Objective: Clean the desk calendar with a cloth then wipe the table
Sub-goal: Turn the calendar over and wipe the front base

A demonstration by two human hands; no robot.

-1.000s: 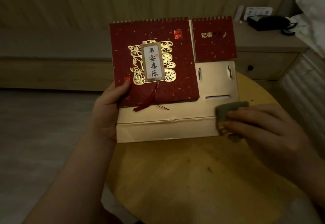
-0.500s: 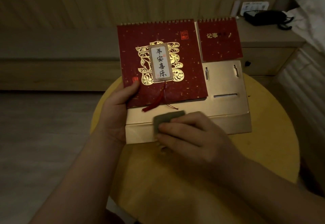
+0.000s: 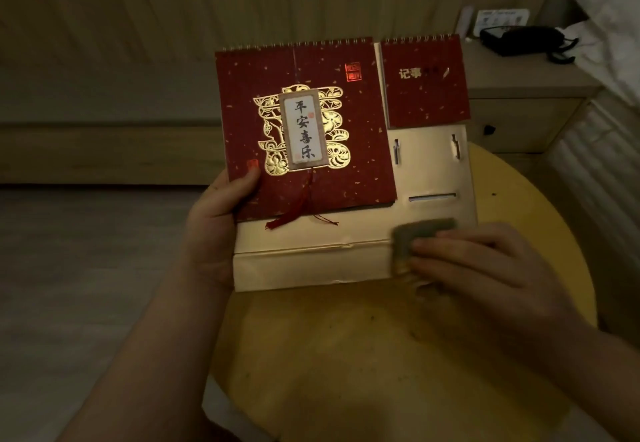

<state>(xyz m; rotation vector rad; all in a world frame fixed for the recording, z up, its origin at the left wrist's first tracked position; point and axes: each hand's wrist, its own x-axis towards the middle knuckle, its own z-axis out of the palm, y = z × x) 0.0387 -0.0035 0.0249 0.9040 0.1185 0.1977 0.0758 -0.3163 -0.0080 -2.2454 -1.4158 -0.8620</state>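
Two hands share one job at this moment, and I describe them from the head view alone, going from the biggest thing down.

Largest is the round yellow worktop [image 3: 381, 365], which fills the lower middle. Its near surface looks speckled with dark specks, though the dim light makes that hard to be sure of. Its right rim curves away close to a ribbed panel and a bedside cabinet [image 3: 526, 122], so I would keep any sweep on that side short. To the left the worktop edge drops off to bare floor [image 3: 86, 268], with open room there.

Next is the desk calendar [image 3: 304, 136], red with gold ornament, tilted up over the far part of the worktop; I cannot tell whether its gold base touches the surface. My left hand [image 3: 214, 233] grips its left edge, thumb curled onto the red cover, fingers behind.

Smaller, my right hand [image 3: 485, 268] lies with fingers fairly straight, pressing the cloth [image 3: 419, 240] flat against the gold base near its right end, just below a cut slot.

I judge this to be the calendar stage, with the worktop not yet wiped. To do it well I would keep pressure light, since the base shows a crease, steady the left grip, and lead strokes clear of the red tassel [image 3: 298, 213] hanging at the cover's lower edge.
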